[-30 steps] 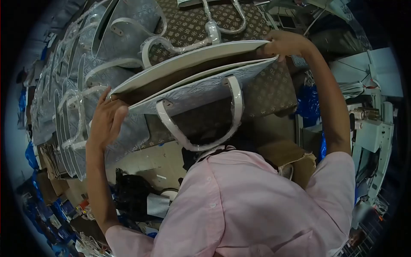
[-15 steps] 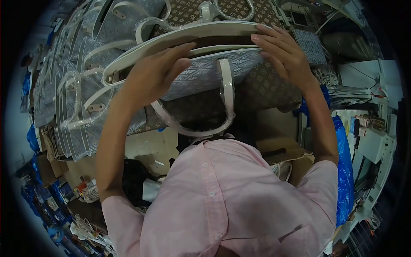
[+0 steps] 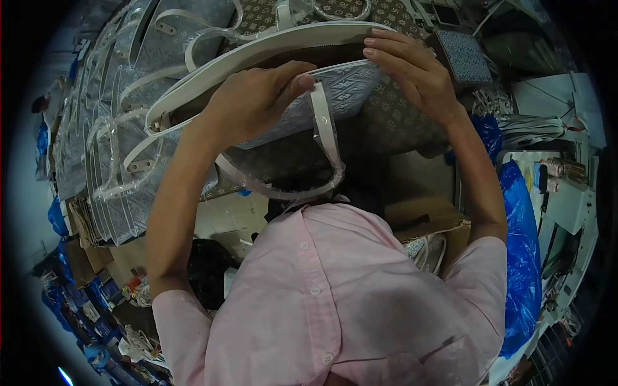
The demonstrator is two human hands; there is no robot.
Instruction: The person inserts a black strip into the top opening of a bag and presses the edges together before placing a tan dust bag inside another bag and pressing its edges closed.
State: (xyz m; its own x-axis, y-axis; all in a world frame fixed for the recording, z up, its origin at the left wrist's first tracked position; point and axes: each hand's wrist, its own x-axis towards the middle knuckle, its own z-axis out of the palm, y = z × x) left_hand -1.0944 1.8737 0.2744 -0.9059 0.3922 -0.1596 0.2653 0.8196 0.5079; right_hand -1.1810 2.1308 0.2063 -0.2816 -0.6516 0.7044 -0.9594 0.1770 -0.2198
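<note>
- Left hand (image 3: 254,103) grips the near rim of the grey patterned tote bag (image 3: 335,93).
- Right hand (image 3: 412,71) pinches the same rim.
- Bag held above the stacked bags (image 3: 122,128).

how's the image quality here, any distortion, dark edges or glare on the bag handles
Head view: strong fisheye bend, so the tote bag rim curves and the stacked bags bow at left; a black vignette rings the frame; light is dim and bluish; the plastic wrap on the handle shows small glints; the left hand and right hand are fairly sharp, the edges softer.
</note>
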